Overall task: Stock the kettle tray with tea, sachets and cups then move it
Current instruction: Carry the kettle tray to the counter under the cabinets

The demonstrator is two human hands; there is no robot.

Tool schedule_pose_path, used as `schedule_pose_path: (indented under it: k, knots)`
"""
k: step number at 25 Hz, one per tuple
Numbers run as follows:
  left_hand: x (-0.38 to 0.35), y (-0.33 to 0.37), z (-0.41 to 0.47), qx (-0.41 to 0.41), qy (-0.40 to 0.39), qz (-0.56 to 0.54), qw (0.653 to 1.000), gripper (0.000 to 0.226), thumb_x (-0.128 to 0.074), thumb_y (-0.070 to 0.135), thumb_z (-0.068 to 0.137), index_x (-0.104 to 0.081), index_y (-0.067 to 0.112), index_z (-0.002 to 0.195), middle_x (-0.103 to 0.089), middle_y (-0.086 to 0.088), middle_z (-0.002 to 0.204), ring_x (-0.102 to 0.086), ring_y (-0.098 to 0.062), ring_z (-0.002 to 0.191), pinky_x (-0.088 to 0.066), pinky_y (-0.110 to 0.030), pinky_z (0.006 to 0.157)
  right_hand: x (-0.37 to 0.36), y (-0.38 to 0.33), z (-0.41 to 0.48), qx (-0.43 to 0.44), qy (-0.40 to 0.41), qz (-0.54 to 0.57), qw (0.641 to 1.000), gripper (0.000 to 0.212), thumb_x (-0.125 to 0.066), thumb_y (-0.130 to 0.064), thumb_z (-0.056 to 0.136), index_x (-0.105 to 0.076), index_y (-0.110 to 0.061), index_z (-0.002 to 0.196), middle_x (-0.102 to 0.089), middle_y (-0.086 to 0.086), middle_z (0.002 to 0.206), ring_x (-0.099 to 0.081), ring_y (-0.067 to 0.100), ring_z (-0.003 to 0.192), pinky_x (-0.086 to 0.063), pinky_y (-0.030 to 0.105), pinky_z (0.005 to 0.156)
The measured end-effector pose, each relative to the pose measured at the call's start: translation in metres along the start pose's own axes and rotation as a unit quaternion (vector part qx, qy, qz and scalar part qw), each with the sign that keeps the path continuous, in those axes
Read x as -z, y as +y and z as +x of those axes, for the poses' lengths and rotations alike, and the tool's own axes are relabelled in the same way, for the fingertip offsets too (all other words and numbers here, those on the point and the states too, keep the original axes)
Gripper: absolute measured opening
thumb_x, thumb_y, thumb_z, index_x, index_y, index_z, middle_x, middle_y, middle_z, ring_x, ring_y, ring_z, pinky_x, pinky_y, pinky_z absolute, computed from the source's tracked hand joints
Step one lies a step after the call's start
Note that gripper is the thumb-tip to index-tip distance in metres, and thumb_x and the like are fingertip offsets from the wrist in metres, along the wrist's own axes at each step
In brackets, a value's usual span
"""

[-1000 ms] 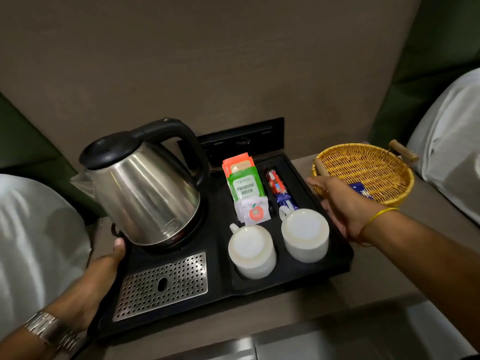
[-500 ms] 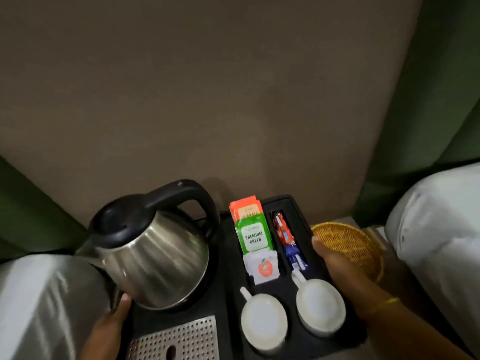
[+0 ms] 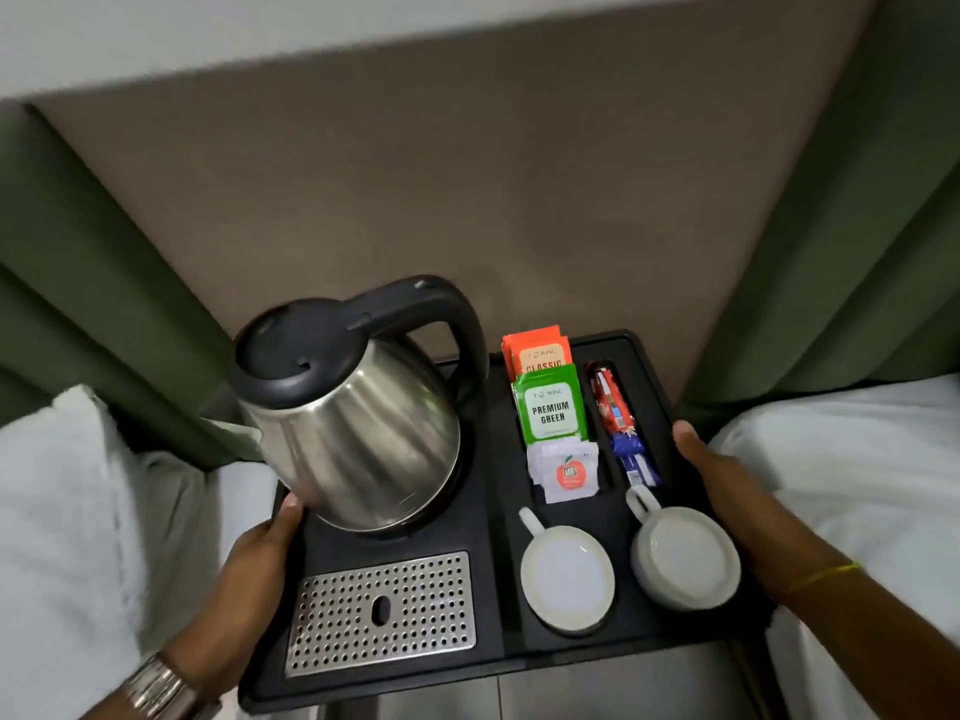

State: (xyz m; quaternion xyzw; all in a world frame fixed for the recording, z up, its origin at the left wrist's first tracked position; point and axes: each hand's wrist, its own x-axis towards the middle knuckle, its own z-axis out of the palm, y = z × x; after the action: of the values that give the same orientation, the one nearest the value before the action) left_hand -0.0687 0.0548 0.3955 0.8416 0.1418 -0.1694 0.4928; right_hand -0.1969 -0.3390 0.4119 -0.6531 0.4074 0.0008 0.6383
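The black kettle tray [image 3: 498,511] is held up in front of me. My left hand [image 3: 254,563] grips its left edge and my right hand [image 3: 722,491] grips its right edge. On it stands a steel kettle [image 3: 358,423] with a black lid and handle, above a perforated metal drip grate [image 3: 382,610]. Orange tea packets [image 3: 535,350], green tea packets [image 3: 550,407] and white sachets [image 3: 566,472] fill one slot. Red and blue sachets [image 3: 621,423] lie in the narrow slot. Two white cups [image 3: 566,576] [image 3: 685,558] sit upside down at the front right.
A brown padded wall panel [image 3: 467,200] rises behind the tray, with green panels [image 3: 841,252] on both sides. White bedding lies at the left [image 3: 67,511] and at the right [image 3: 857,470]. A grey surface [image 3: 597,688] shows below the tray's front edge.
Both hands took hold of the tray's edges and lifted it off the bedside table. The wicker basket, seen at the right before, has dropped out of view.
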Motion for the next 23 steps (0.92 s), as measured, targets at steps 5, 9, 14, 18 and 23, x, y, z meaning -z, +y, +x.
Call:
schedule_pose_path:
  k: [5,9,14,18,23]
  knots:
    - [0.116,0.114,-0.146,-0.027,0.001,-0.088,0.996,0.047,-0.052,0.055,0.100,-0.082,0.019,0.096,-0.083,-0.002,0.088,-0.080,-0.021,0.080,-0.056,-0.034,0.075,0.035,-0.137,-0.169,0.024,-0.062,0.062,0.996,0.055,-0.054,-0.048,0.100,-0.071,-0.001,0.124,-0.073,0.025,0.118,-0.069,0.042,0.106,-0.049,0.051,0.107]
    - [0.216,0.191,-0.264,-0.031,0.002,-0.117,0.993,0.048,-0.056,0.051,0.099,-0.079,0.010,0.095,-0.082,-0.014,0.084,-0.078,-0.030,0.074,-0.062,-0.035,0.074,0.056,-0.223,-0.306,0.106,-0.084,0.021,0.991,0.035,-0.051,-0.035,0.103,-0.070,-0.005,0.105,-0.076,0.010,0.071,-0.068,0.019,0.053,-0.052,0.023,0.054]
    - [0.315,0.246,-0.376,-0.071,-0.009,-0.107,0.992,0.048,-0.051,0.046,0.102,-0.072,0.009,0.079,-0.074,-0.012,0.056,-0.068,-0.025,0.040,-0.050,-0.024,0.039,0.079,-0.284,-0.434,0.177,-0.089,0.000,0.980,0.028,-0.056,-0.033,0.102,-0.067,-0.010,0.092,-0.070,0.010,0.078,-0.064,0.018,0.065,-0.050,0.029,0.059]
    - [0.354,0.236,-0.440,-0.089,-0.012,-0.084,0.992,0.044,-0.050,0.040,0.103,-0.073,0.007,0.087,-0.074,-0.016,0.058,-0.067,-0.026,0.039,-0.048,-0.024,0.042,0.094,-0.284,-0.499,0.187,-0.128,-0.031,0.974,0.026,-0.062,-0.026,0.098,-0.070,-0.002,0.100,-0.075,0.012,0.072,-0.070,0.019,0.054,-0.054,0.024,0.049]
    - [0.367,0.201,-0.504,-0.062,-0.013,-0.091,0.994,0.047,-0.048,0.040,0.104,-0.072,0.002,0.093,-0.076,-0.023,0.071,-0.070,-0.031,0.046,-0.052,-0.027,0.042,0.105,-0.262,-0.536,0.207,-0.133,-0.080,0.966,0.030,-0.075,-0.028,0.085,-0.075,0.002,0.089,-0.073,0.015,0.076,-0.066,0.023,0.060,-0.050,0.024,0.056]
